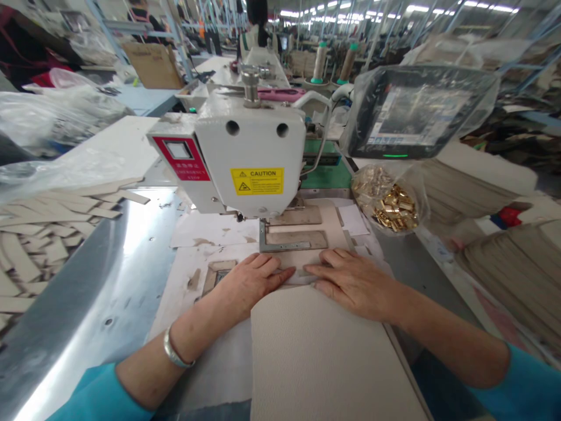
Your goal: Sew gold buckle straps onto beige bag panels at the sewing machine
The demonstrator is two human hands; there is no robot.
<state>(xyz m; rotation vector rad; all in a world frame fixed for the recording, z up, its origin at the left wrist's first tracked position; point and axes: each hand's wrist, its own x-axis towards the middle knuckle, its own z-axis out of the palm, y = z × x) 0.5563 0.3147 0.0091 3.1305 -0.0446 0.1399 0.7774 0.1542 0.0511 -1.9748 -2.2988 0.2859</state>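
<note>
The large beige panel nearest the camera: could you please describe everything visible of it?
The beige panel looks like pebbled leather, with a rounded far-left corner. It lies before the white machine, cut off at the picture's bottom. The right hand overlaps its far edge, apparently touching it; another layer shows along its right side.

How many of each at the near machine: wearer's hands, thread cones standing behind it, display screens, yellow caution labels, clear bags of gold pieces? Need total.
Left hand and right hand: 2
Pale thread cone and brown thread cone: 2
Display screen: 1
Yellow caution label: 1
Bag of gold pieces: 1
Total: 7
</note>
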